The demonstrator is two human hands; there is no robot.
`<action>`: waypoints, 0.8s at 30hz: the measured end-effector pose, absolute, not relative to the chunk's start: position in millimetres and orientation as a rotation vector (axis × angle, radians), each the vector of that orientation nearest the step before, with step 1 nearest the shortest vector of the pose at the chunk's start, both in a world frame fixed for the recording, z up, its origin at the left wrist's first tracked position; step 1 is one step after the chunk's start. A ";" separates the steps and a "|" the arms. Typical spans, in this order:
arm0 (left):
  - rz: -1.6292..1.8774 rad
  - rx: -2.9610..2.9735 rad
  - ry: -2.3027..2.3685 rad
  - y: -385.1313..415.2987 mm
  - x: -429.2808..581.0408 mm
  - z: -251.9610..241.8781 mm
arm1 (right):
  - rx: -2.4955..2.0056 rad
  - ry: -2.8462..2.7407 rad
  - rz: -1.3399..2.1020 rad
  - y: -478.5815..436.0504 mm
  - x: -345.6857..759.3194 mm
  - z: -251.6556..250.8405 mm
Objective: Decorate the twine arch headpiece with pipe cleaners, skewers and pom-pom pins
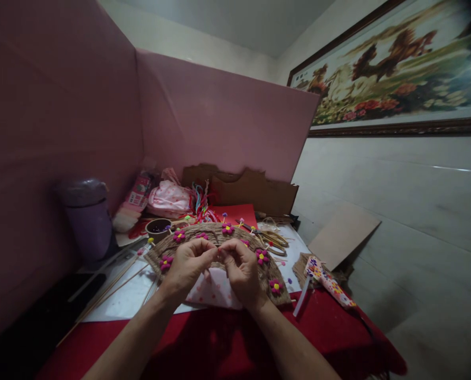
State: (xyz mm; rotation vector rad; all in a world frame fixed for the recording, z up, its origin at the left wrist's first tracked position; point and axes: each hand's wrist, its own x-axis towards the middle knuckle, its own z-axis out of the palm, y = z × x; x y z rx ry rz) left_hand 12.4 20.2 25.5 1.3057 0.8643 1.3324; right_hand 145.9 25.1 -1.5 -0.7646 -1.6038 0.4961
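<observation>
My left hand (188,264) and my right hand (241,272) meet at the fingertips, both closed in a pinch. Between them shows a small red piece (219,252), too small to name. Under and behind my hands lies a fan-shaped piece wrapped in brown twine (273,272). Magenta felt-like flowers with yellow centres, such as one flower (275,286) at the right end, dot its surface. Along its curved edge stick out short picks with coloured tips. A pink polka-dot cloth (214,290) fills the fan's lower middle, partly hidden by my hands.
Scissors (275,240) with golden handles lie behind the fan, near red paper (239,212). A hot glue gun (330,282) with a flowery cover rests at right. Left stand a dark-filled cup (159,227), thin wooden sticks (109,290) and a purple tumbler (87,221). Torn cardboard (251,192) leans behind.
</observation>
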 end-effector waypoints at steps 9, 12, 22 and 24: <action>1.316 1.177 0.756 25.3 11.3 20.9 | -0.758 -1.565 0.499 20.7 146.5 1.7; 1.308 1.178 0.757 25.7 11.1 20.8 | -0.753 -1.546 0.456 20.5 146.1 1.9; 1.279 1.170 0.732 26.9 10.6 15.8 | -0.682 -1.541 0.450 22.3 145.4 4.5; 1.278 1.185 0.728 26.6 9.7 16.3 | -0.662 -1.538 0.473 23.9 145.9 2.9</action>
